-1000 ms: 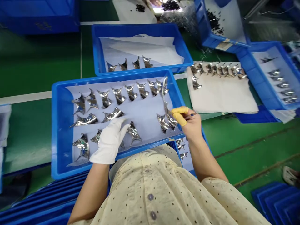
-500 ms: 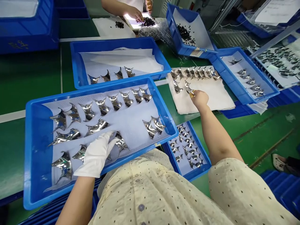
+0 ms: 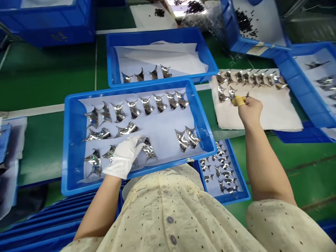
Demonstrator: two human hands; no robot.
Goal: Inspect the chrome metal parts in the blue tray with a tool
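My left hand [image 3: 123,156], in a white glove, lies on the white liner of the near blue tray [image 3: 70,140], its fingers resting on a shiny metal part [image 3: 148,150] among several like it. My right hand [image 3: 249,109], bare with a yellow finger cot, is stretched out over the white cloth [image 3: 275,112] to the right. Its fingers are pinched together beside a shiny metal part [image 3: 232,93] lying on the cloth below a row of the same parts [image 3: 252,77]. A thin dark tool tip shows by the pinched fingers.
A second blue tray [image 3: 111,59] with white paper and a few parts stands behind. A smaller blue tray [image 3: 237,196] of small parts sits low by my right side. More blue bins [image 3: 286,70] are at the right and back; stacked blue trays [image 3: 39,227] at lower left.
My right hand went from the near tray's right end to the white cloth, carrying a shiny part that now lies there beside its fingers. The left hand has stayed on the tray.
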